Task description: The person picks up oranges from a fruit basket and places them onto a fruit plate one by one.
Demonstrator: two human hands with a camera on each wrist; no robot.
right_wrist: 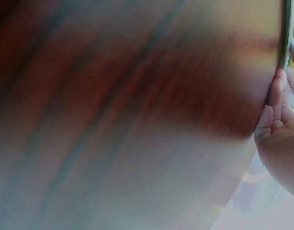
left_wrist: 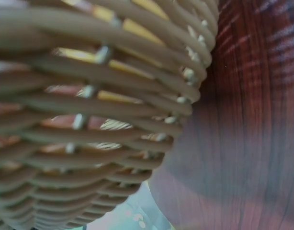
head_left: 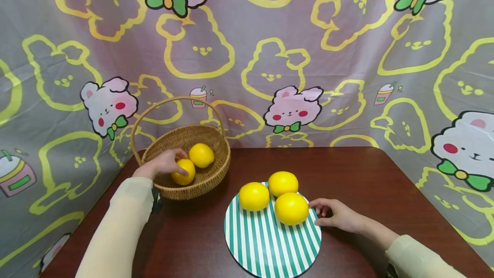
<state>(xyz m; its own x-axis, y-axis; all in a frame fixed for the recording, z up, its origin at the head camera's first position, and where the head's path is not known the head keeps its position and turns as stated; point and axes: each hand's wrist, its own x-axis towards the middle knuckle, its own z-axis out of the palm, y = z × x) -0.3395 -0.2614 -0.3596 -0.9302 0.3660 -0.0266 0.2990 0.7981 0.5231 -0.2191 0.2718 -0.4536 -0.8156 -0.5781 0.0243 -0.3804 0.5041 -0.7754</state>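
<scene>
L hand (head_left: 167,162) is down in the wicker basket (head_left: 200,188), thumb & fingers curled round a yellow fruit (head_left: 184,172), gripping it. Another fruit (head_left: 202,155) sits in there too, just beside the gripped one, b/w its 1 & 2 o'clock. Basket's on the brown table (head_left: 355,166), at approx. 10 o'clock from the round plate (head_left: 262,248), handle (head_left: 179,98) upright.

Plate's got green & white stripes, w/ 3 more yellow fruits bunched in its upper half: one (head_left: 254,196) at abt 11 o'clock, one (head_left: 283,183) just past 12, one (head_left: 291,208) b/w 1 & 2.

R hand (head_left: 339,214) is at the plate's rim, abt 2–3 o'clock, fingers loosely bent, thumb & forefinger spread apart, fingertips touching the edge, v. near the closest fruit.

Both sleeves (head_left: 127,222) pale. Behind, at 12, hangs a grey cloth (head_left: 231,25) w/ yellow-outlined cartoon animals. From the L wrist cam it's mostly basket weave, w/ bits of yellow thru the gaps.
</scene>
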